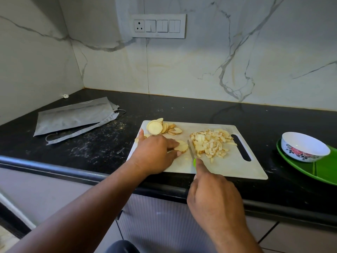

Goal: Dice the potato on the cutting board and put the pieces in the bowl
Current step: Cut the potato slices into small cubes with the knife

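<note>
A white cutting board point(235, 167) lies on the black counter. Round potato slices point(158, 126) are stacked at its far left corner. A heap of diced potato point(209, 143) sits right of the middle. My left hand point(155, 152) holds a small stack of slices point(182, 146) down on the board with its fingertips. My right hand point(213, 194) grips a green-handled knife point(191, 152), forefinger along its spine; the blade stands between the held slices and the diced heap. The white flowered bowl point(304, 146) stands to the right, holding nothing.
The bowl sits on a green tray point(321, 172) at the right edge. A grey cloth bag point(74, 119) lies on the counter to the left. A switch panel point(158, 25) is on the marble wall. The counter's front edge runs under my forearms.
</note>
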Available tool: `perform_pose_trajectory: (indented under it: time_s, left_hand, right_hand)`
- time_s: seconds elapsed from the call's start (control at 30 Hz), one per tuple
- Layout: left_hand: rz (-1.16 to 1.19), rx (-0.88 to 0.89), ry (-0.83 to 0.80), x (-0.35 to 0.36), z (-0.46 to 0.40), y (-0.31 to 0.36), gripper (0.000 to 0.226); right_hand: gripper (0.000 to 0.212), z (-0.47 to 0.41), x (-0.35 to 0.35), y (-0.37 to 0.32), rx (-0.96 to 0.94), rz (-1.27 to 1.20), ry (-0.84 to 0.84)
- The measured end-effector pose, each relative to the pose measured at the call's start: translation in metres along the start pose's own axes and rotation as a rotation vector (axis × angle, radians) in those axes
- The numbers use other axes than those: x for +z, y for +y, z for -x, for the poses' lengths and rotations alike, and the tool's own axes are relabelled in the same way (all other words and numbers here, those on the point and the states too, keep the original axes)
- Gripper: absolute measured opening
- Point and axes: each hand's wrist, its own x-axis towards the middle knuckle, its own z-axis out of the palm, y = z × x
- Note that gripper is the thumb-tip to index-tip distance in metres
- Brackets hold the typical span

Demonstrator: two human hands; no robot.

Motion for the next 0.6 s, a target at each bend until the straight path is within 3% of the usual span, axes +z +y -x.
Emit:
perform_pose_trajectory:
  time_s: [0.43,0.6]
  left_hand:
    - [0.131,0.096,0.063,0.003,-0.01,-0.015,0.045]
    - [0.084,0.09,0.075,0.008,-0.015,-0.018,0.046]
  right_hand:
    - [0.052,-0.023,-0.014,-0.005,0.002,-0.045,0.077]
    - [0.05,-0.029,-0.02,-0.014,0.001,0.004,0.0]
